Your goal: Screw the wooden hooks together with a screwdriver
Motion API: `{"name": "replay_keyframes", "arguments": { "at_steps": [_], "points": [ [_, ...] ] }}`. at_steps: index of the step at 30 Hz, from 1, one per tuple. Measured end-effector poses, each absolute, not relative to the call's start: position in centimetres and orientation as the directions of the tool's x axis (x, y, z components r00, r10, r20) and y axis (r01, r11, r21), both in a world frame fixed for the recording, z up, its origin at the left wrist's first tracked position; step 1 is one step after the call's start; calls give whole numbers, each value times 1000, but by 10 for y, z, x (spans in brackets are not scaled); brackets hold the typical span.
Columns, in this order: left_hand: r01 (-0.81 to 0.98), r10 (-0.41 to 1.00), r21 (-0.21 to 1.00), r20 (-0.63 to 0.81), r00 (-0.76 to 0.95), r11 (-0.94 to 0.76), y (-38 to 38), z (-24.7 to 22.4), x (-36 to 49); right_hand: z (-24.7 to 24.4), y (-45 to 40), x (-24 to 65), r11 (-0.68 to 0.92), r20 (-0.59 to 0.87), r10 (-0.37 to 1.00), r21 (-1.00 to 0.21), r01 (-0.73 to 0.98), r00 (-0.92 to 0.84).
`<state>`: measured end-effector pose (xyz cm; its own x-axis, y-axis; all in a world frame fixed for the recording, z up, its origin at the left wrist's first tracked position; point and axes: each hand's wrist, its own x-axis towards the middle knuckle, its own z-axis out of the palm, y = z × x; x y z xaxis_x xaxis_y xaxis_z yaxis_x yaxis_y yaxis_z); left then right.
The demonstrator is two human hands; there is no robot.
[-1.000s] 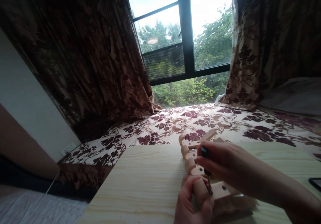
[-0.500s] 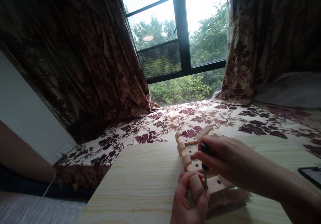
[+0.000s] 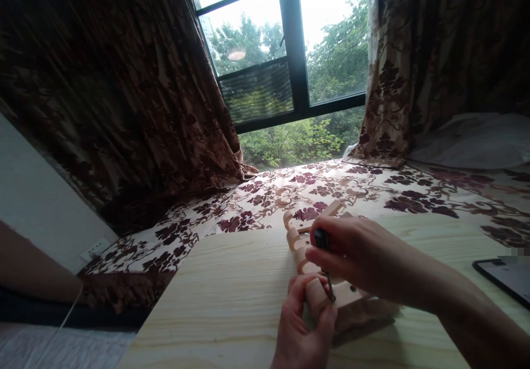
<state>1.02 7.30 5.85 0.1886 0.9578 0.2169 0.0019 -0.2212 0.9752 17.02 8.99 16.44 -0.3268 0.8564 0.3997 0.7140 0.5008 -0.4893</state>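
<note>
My right hand is closed round the black handle of a screwdriver, whose metal shaft slants down to the near end of a wooden piece. Fingers of my left hand pinch a rounded wooden peg beside the screwdriver's tip. Behind it, a row of similar rounded pegs joins flat wooden bars with dark holes. This wooden assembly lies on a pale wooden board. My right hand hides part of the bars.
A dark-edged phone or tablet lies at the board's right. Beyond the board spreads a floral cloth under a window with patterned curtains. A wall socket is at the left.
The view has shifted, so the hands and wooden parts appear slightly farther left and the phone shows more. The screwdriver's handle leans more to the left. Both hands keep their grips.
</note>
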Motion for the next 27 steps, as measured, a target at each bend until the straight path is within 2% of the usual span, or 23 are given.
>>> {"name": "replay_keyframes", "arguments": {
  "at_steps": [3, 12, 19, 27],
  "points": [
    [3, 953, 973, 225, 204, -230, 74, 57, 10, 168, 87, 168, 518, 370, 853, -523, 677, -367],
    [-16, 955, 975, 220, 200, -221, 74, 62, 9, 164, 98, 171, 477, 426, 859, -461, 748, -285],
    [-32, 960, 974, 227, 164, -225, 72, 61, 11, 166, 91, 167, 500, 368, 863, -528, 686, -346],
    [-46, 957, 974, 226, 180, -221, 71, 57, 11, 167, 94, 173, 488, 398, 860, -459, 743, -319]
  ]
}}
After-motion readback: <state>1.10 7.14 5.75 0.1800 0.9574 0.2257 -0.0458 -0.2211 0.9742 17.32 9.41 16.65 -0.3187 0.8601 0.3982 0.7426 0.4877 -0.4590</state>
